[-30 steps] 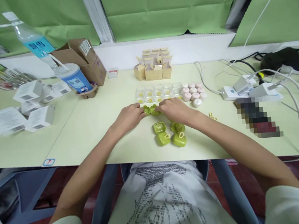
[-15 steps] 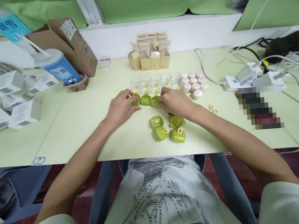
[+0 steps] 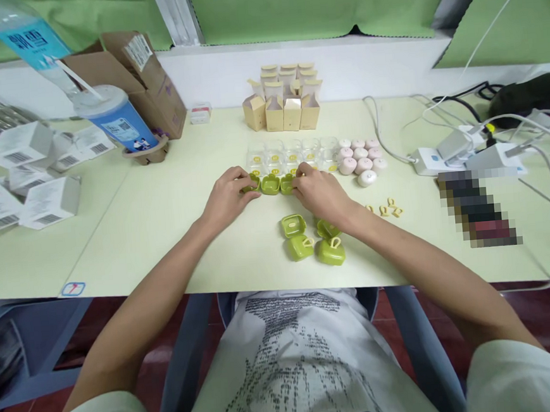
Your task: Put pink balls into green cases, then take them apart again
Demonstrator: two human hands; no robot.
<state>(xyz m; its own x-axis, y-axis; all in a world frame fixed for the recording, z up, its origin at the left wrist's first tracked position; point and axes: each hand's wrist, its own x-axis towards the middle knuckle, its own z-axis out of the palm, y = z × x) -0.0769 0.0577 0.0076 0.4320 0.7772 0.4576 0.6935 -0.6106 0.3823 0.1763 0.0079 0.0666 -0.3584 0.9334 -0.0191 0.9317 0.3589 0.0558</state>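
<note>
A short row of small green plastic shells stands in front of me, open side up. My left hand has its fingers and thumb closed about the shell at the row's left end, which they partly hide. At the right end, my right hand pinches another green shell between its fingertips. Nearer to me lie an open green shell, one partly under my right wrist, and two rounded green shells with cream loops, the right one nearest the table edge.
Behind the row are clear plastic cups with yellow marks. Pinkish-white round pieces sit to the right, above several cream loops. Open small cartons stand at the back. A drink cup, white boxes and a power strip flank them.
The view has shifted slightly, so the table things appear a little further right and lower. Both hands stay at the ends of the green row, and more cream loops show beside my right forearm.
</note>
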